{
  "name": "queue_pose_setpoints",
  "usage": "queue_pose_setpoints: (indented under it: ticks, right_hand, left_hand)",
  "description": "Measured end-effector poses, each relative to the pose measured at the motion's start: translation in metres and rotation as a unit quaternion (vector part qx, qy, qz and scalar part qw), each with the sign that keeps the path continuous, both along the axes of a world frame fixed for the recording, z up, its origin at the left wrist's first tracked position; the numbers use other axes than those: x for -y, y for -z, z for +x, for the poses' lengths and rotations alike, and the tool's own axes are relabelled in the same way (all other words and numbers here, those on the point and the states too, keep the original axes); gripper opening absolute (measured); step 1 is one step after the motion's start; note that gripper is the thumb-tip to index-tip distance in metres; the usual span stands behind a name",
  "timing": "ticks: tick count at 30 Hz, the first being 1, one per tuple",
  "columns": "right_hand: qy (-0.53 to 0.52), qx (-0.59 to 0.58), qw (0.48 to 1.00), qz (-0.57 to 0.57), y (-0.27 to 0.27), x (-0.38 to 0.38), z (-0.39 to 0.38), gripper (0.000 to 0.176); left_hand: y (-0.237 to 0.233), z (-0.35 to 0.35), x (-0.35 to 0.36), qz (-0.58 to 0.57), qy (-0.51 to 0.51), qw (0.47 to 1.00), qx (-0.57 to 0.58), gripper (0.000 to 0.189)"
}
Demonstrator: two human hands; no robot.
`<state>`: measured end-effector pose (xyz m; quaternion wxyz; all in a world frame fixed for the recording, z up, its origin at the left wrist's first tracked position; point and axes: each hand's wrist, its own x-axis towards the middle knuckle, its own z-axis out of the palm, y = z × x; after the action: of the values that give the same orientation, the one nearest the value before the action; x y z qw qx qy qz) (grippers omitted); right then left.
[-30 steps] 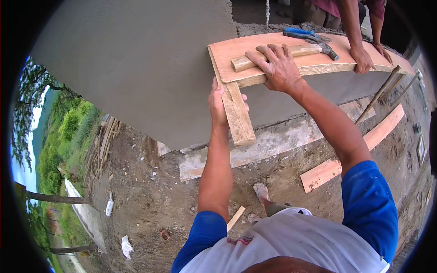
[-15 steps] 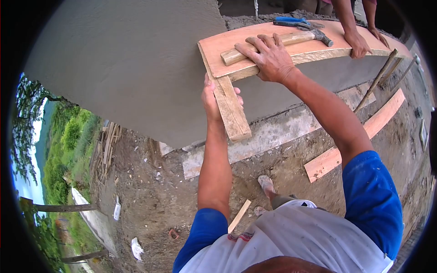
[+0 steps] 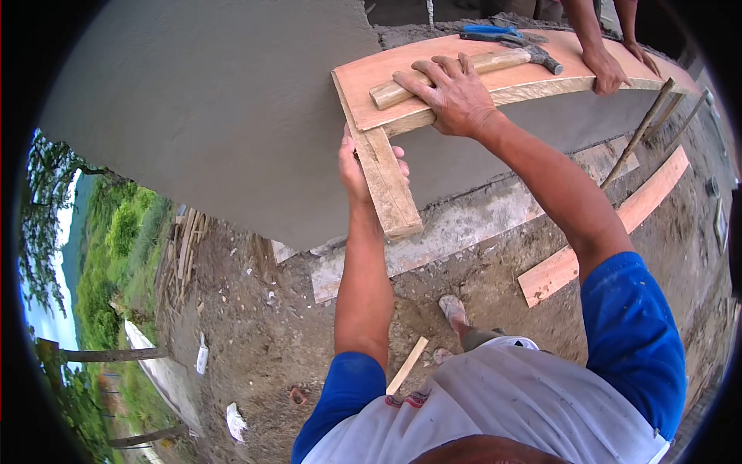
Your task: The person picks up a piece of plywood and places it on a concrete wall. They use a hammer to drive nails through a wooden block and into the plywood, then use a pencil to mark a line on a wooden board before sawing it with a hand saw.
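Observation:
A curved plywood panel (image 3: 572, 62) lies along the top of a grey wall. My left hand (image 3: 359, 166) is wrapped round a short wooden block (image 3: 390, 185) that extends from the panel's near left corner; part of the palm is behind the block. My right hand (image 3: 457, 97) rests on the panel's edge with its fingers spread over the wooden handle of a hammer (image 3: 495, 63). The hammer's head points right. Just behind it lie blue-handled pliers (image 3: 495, 35) on the panel.
A co-worker's hands (image 3: 607, 69) press on the panel's right part. Thin wooden poles (image 3: 641, 131) lean below it. A curved board (image 3: 641, 205), a long pale plank (image 3: 464, 224) and a small wood strip (image 3: 407, 365) lie on the ground. The plastered wall (image 3: 216, 100) stands at left.
The block, panel end and both my hands appear shifted very slightly left and up in view. My grip looks the same, and the co-worker's hands stay on the panel.

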<state>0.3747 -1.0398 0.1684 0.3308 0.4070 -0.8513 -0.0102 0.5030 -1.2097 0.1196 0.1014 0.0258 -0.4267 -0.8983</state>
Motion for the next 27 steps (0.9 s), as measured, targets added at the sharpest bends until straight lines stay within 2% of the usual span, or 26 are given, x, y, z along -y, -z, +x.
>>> queue_pose_setpoints:
  ticks: [2, 4, 8, 11, 18, 23, 27]
  right_hand:
    - [-0.003, -0.004, 1.000, 0.000, 0.000, -0.001, -0.001, 0.086]
    - [-0.004, -0.007, 1.000, -0.005, 0.003, -0.001, -0.002, 0.086]
    - [-0.008, -0.016, 1.000, 0.001, 0.002, -0.001, -0.005, 0.088]
    - [-0.015, 0.002, 1.000, 0.005, -0.004, 0.001, 0.000, 0.090]
    - [-0.028, -0.007, 1.000, 0.001, -0.008, 0.001, 0.002, 0.091]
    - [-0.029, 0.006, 1.000, 0.003, -0.009, 0.001, 0.001, 0.092]
    - [-0.037, 0.008, 0.999, -0.007, -0.009, 0.002, 0.001, 0.092]
  left_hand:
    - [0.001, 0.000, 0.000, -0.014, 0.001, 1.000, -0.021, 0.059]
    - [-0.002, 0.001, -0.002, -0.011, -0.003, 1.000, -0.003, 0.054]
    - [-0.006, 0.003, -0.004, -0.006, -0.004, 1.000, -0.002, 0.055]
    - [-0.002, 0.000, -0.002, -0.030, -0.043, 0.998, -0.042, 0.054]
    - [-0.009, 0.006, -0.003, -0.046, -0.049, 0.995, -0.075, 0.039]
    - [-0.006, 0.016, -0.001, -0.049, -0.034, 0.997, -0.046, 0.044]
    - [0.032, 0.043, 0.002, -0.004, -0.019, 0.999, -0.034, 0.056]
